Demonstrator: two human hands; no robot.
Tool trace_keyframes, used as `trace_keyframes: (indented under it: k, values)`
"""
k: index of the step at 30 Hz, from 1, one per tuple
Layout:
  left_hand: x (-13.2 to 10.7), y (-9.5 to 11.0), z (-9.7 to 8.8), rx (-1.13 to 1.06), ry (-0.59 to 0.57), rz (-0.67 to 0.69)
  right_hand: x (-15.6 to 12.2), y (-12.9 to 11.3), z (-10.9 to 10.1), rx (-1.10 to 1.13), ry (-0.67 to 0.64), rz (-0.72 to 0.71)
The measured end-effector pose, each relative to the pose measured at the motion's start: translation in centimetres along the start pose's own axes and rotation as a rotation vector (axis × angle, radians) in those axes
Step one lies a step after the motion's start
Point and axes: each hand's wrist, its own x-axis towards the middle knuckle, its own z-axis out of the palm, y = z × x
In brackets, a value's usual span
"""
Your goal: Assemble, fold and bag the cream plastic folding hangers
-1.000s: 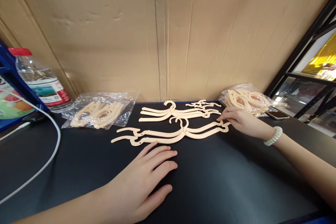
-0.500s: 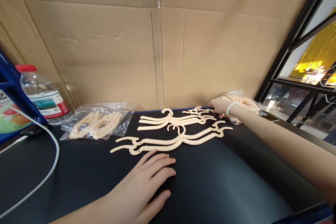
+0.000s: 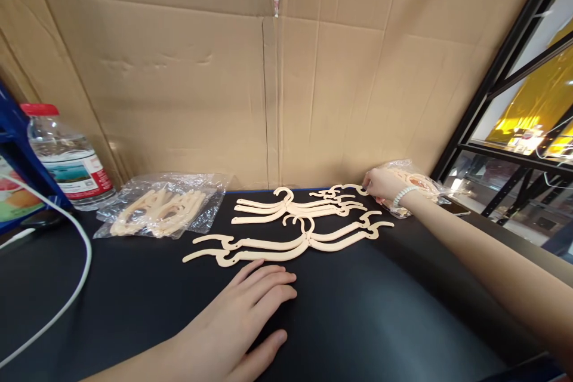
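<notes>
My left hand (image 3: 255, 313) lies flat on the black tabletop (image 3: 358, 304), palm down with fingers spread, just in front of cream folding hangers (image 3: 273, 255) with hooked end pieces. Behind these are more cream hangers (image 3: 259, 210), some without end pieces on their left side. At the back right, my right hand (image 3: 381, 184), with a beaded bracelet at the wrist, is closed on the end of a small curved hanger end piece (image 3: 353, 187). Several loose end pieces (image 3: 330, 194) lie to its left. The fingertips are partly hidden.
A clear bag of hanger parts (image 3: 163, 212) sits at the left, another clear bag (image 3: 418, 182) beyond my right wrist. A red-capped bottle (image 3: 74, 161) and a white cable (image 3: 83, 268) are far left. A cardboard wall (image 3: 201, 101) stands behind; black shelving (image 3: 487, 95) rises right.
My right hand has shifted slightly right, and the small end piece at its fingers shows more. The left hand stays flat in place. The view has turned a little.
</notes>
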Motion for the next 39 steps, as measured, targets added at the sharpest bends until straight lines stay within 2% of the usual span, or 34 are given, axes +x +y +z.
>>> trace_keyframes:
  k: [4,6,8,10,11,13,15,18,21,22,24,25,26,29,33,39]
  values:
    - [-0.2,-0.3,0.0,-0.092,0.003,-0.053,-1.9,0.2,-1.9,0.155,0.221,-0.040]
    - [-0.2,-0.5,0.0,-0.175,0.013,-0.143,-3.2,-0.5,-2.3,0.264,0.285,-0.076]
    - [0.0,-0.7,0.0,-0.310,0.039,-0.261,-4.9,-2.1,-2.1,0.468,0.284,-0.149]
    - [0.5,-0.7,0.1,-0.539,0.063,-0.349,-6.9,-4.4,-1.5,0.891,0.207,-0.274]
    - [0.8,-0.6,0.1,-0.685,0.065,-0.372,-8.0,-5.8,-1.1,1.021,0.162,-0.333]
    - [1.4,-0.4,0.1,-0.935,0.091,-0.409,-10.2,-8.8,-0.3,1.180,0.100,-0.443]
    - [1.7,-0.1,0.0,-1.055,0.145,-0.464,-12.2,-11.6,0.6,1.246,0.081,-0.548]
    - [1.9,0.4,-0.2,-1.094,0.240,-0.570,-14.3,-14.5,1.6,1.223,-0.009,-0.652]
    - [1.8,0.8,-0.2,-1.099,0.330,-0.636,-14.5,-15.4,1.9,1.198,-0.058,-0.689]
    - [1.8,0.8,-0.2,-1.089,0.346,-0.641,-14.0,-15.2,1.8,1.175,-0.017,-0.697]
    - [1.8,0.8,-0.2,-1.055,0.337,-0.642,-12.2,-14.2,1.4,1.043,0.148,-0.733]
    - [1.8,0.8,-0.2,-1.041,0.326,-0.639,-11.0,-13.5,1.3,0.930,0.267,-0.757]
    - [1.8,0.8,-0.2,-1.031,0.315,-0.636,-9.6,-12.6,1.2,0.770,0.320,-0.792]
    - [1.9,0.7,-0.3,-1.040,0.286,-0.615,-5.5,-10.0,1.6,0.288,0.281,-0.783]
    - [2.0,0.9,-0.4,-1.056,0.253,-0.601,-3.1,-8.0,3.2,0.203,0.246,-0.744]
    - [1.9,0.9,-0.4,-1.049,0.270,-0.571,-3.1,-8.2,4.5,0.233,0.279,-0.729]
